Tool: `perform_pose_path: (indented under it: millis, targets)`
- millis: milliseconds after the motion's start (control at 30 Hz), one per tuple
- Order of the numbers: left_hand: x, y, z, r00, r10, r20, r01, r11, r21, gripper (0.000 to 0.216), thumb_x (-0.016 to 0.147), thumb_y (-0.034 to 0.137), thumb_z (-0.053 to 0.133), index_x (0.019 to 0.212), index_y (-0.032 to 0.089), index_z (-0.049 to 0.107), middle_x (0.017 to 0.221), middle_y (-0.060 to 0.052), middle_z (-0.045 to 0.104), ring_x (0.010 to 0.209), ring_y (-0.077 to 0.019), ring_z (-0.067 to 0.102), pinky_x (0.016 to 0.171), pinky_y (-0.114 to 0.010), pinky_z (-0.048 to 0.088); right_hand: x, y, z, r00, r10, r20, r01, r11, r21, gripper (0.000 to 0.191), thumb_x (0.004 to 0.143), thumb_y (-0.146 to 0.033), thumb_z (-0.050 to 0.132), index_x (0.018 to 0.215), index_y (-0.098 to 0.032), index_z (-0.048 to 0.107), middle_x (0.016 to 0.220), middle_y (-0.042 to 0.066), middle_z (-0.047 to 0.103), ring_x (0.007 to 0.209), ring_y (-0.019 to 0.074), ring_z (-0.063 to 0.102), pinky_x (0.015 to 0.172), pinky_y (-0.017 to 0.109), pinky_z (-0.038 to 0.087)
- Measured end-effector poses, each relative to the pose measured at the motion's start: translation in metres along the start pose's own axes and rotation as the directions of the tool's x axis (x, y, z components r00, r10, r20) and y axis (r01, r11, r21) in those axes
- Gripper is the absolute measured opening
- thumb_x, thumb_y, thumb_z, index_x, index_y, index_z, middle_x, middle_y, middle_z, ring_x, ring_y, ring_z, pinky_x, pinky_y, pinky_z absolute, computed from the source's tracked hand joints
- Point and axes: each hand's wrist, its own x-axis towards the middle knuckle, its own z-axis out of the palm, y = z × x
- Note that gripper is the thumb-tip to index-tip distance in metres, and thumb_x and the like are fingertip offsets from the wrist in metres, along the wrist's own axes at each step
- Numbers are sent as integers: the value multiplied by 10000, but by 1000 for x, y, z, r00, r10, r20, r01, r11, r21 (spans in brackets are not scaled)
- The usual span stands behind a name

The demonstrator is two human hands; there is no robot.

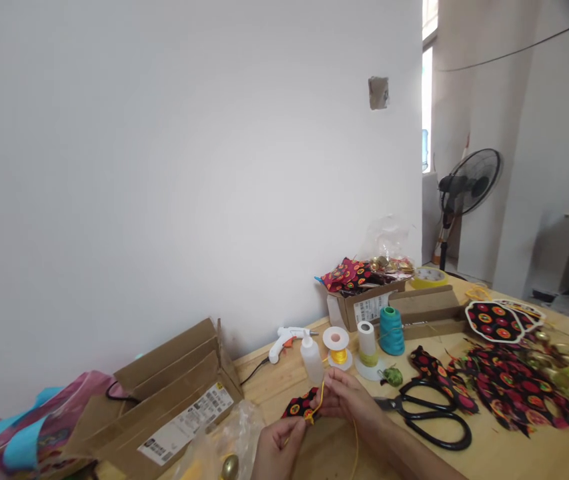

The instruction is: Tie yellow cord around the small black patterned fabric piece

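My left hand [278,445] pinches a small black patterned fabric piece [298,404] with red and orange dots, low in the head view. My right hand [347,395] is closed on a yellow cord [320,395] that runs through the fabric and trails down toward me. Both hands meet above the wooden table [489,457]. A spool of yellow cord [337,347] stands just behind them.
Black scissors [427,417] lie right of my hands. A white bottle [311,359], white spool [367,342], teal spool [391,330] and glue gun [287,339] stand behind. Cardboard boxes sit at left [169,400] and back [364,303]. Patterned fabric pieces [509,383] spread at right. A fan [467,190] stands beyond.
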Motion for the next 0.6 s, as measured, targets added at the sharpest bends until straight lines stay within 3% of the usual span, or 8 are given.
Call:
perform_pose_path:
  millis: [367, 600]
  targets:
    - [1, -5, 4, 996, 10, -88, -10, 1000, 10, 308, 633, 429, 558, 637, 143, 672, 587, -27, 663, 582, -173, 564, 541, -219, 418, 4, 10, -4, 999, -30, 20, 32, 998, -62, 284, 715, -429, 510, 694, -183, 369, 598, -38, 583, 511, 111, 587, 506, 209, 399]
    - [-1, 2, 12, 998, 14, -58, -13, 1000, 9, 325, 618, 448, 565, 667, 149, 682, 667, -44, 692, 667, -196, 599, 621, -242, 449, 2, 9, -3, 998, -33, 49, 36, 998, -49, 270, 717, -410, 519, 703, -178, 381, 641, -25, 583, 535, 128, 601, 515, 230, 422]
